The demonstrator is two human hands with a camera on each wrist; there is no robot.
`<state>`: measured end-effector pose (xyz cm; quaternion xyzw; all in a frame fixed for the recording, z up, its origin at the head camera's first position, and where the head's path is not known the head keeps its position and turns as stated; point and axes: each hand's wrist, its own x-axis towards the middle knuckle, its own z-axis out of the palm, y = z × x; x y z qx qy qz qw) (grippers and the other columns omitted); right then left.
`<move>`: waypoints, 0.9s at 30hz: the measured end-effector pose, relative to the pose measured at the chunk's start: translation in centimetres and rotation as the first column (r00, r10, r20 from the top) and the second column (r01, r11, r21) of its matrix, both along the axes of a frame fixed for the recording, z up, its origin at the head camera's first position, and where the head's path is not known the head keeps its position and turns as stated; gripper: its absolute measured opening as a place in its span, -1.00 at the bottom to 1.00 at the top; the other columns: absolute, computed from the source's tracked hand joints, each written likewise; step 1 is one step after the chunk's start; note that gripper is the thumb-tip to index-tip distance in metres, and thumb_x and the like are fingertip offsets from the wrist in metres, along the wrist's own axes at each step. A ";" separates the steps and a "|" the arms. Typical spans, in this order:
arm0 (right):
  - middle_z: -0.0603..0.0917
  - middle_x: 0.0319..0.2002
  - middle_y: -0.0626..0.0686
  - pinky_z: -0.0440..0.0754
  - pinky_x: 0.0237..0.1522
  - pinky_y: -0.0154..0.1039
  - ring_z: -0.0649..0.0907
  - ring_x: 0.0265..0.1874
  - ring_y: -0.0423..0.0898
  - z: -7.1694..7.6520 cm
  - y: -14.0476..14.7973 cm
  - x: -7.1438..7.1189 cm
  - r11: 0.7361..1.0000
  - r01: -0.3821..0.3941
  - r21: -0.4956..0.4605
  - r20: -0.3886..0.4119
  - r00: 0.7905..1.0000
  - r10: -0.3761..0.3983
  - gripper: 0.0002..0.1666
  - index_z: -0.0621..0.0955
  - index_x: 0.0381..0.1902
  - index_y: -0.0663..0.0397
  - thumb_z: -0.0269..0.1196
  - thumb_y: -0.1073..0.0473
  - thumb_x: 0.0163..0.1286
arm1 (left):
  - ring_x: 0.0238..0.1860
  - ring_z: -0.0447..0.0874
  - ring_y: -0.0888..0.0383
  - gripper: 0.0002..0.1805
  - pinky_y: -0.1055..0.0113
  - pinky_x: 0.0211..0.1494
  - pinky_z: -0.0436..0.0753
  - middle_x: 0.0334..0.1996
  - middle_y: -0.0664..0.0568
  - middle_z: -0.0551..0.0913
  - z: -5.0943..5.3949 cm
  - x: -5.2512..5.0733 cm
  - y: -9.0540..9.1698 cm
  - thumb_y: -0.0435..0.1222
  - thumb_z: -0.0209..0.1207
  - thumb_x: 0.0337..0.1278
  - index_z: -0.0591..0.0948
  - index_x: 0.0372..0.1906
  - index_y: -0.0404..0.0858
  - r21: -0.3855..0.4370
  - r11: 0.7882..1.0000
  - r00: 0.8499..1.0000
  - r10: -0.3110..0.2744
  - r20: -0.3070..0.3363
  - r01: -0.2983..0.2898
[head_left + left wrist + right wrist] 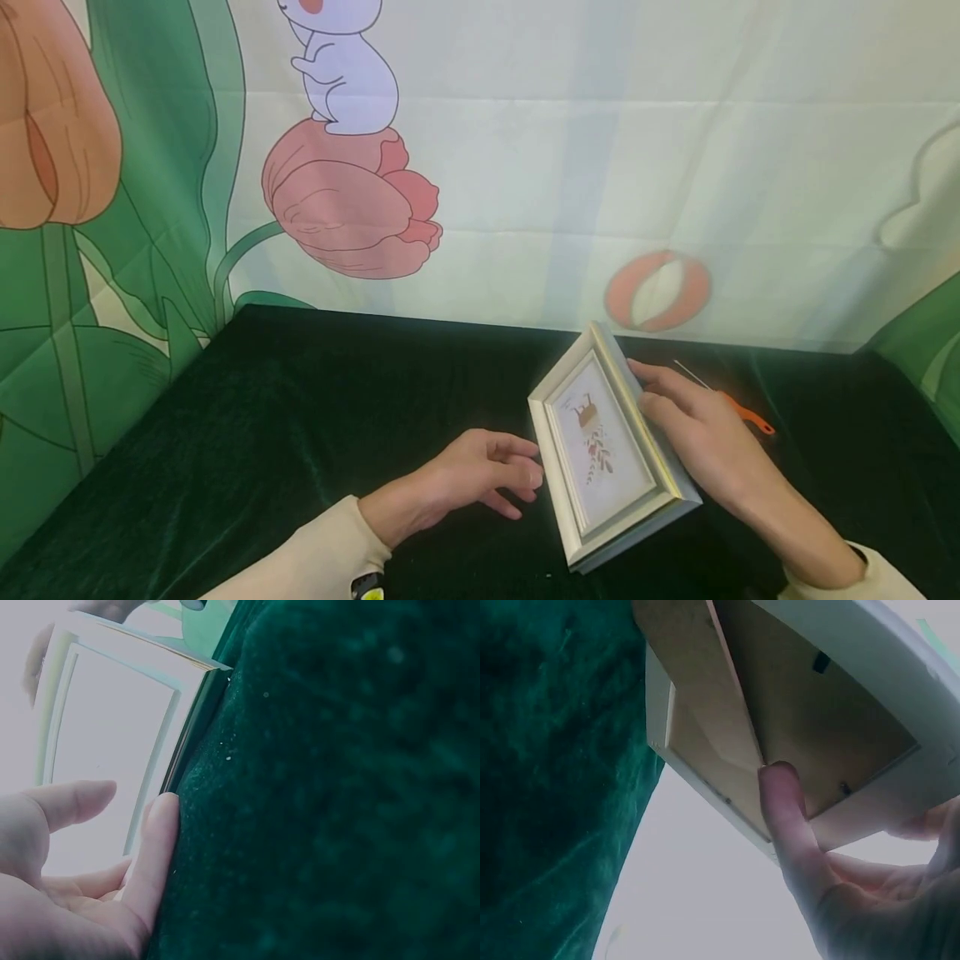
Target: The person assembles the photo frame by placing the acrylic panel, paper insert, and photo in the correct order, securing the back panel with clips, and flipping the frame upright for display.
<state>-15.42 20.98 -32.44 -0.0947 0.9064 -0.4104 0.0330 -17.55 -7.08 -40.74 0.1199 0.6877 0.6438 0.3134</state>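
Observation:
A cream picture frame [558, 492] with a thin gold line stands tilted above the dark cloth, its print of a deer and leaves facing left. My right hand [708, 437] grips its right side. In the right wrist view the thumb lies against the brown backing board [810, 712], at the edge of a slanted stand leg [697, 667]. Small dark tabs sit along the backing's edges. My left hand [480, 475], fingers loosely bent, is beside the frame's left edge; whether the fingertips touch it I cannot tell.
Behind the right hand lies a tool with an orange handle [750, 417] and a thin metal shaft, probably a screwdriver. Dark green velvet cloth [360, 392] covers the table. A printed curtain [510, 183] with flowers and a white animal hangs along the back edge.

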 end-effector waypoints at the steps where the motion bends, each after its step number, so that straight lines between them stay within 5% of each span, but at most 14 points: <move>1: 0.67 0.08 0.16 0.69 -0.33 -0.15 0.71 -0.30 -0.04 0.0 0.1 0.0 1.000 0.003 0.012 0.015 1.000 -0.003 -0.28 0.30 0.63 0.15 0.06 -0.09 0.71 | -0.06 0.79 -0.04 -0.47 0.09 -0.07 0.81 -0.04 -0.11 0.78 0.0 0.0 0.0 -0.33 0.33 0.38 0.56 0.37 -0.42 -0.001 1.000 1.000 -0.001 -0.002 0.001; 8: 0.67 0.01 0.18 0.75 -0.38 -0.14 0.76 -0.11 0.04 -0.4 0.2 -0.2 0.999 0.041 0.000 0.046 0.998 -0.041 -0.19 0.33 0.58 0.25 0.28 -0.07 0.59 | -0.06 0.80 -0.05 -0.49 0.09 -0.08 0.81 -0.04 -0.11 0.78 -0.1 0.1 0.2 -0.33 0.34 0.38 0.57 0.35 -0.41 -0.001 1.000 1.000 0.007 -0.004 -0.007; 20: 0.63 0.12 0.28 0.76 -0.35 -0.16 0.74 -0.24 0.01 -0.7 0.4 -0.6 0.983 0.139 -0.122 0.053 0.990 -0.133 -0.24 0.32 0.59 0.22 0.21 -0.06 0.64 | -0.09 0.84 -0.10 -0.46 0.05 -0.12 0.81 -0.04 -0.13 0.80 0.1 0.3 0.1 -0.23 0.32 0.44 0.52 0.39 -0.34 0.035 0.987 0.987 0.159 -0.029 -0.158; 27: 0.61 0.23 0.34 0.76 -0.20 -0.20 0.72 -0.11 0.05 -1.1 0.3 -1.0 0.957 0.143 -0.251 0.082 0.989 -0.126 -0.20 0.19 0.61 0.24 0.20 -0.02 0.66 | -0.09 0.84 -0.08 -0.39 0.08 -0.05 0.80 -0.02 -0.14 0.80 0.5 -0.4 -0.6 -0.18 0.29 0.47 0.45 0.47 -0.34 0.090 0.977 0.976 0.202 -0.077 -0.195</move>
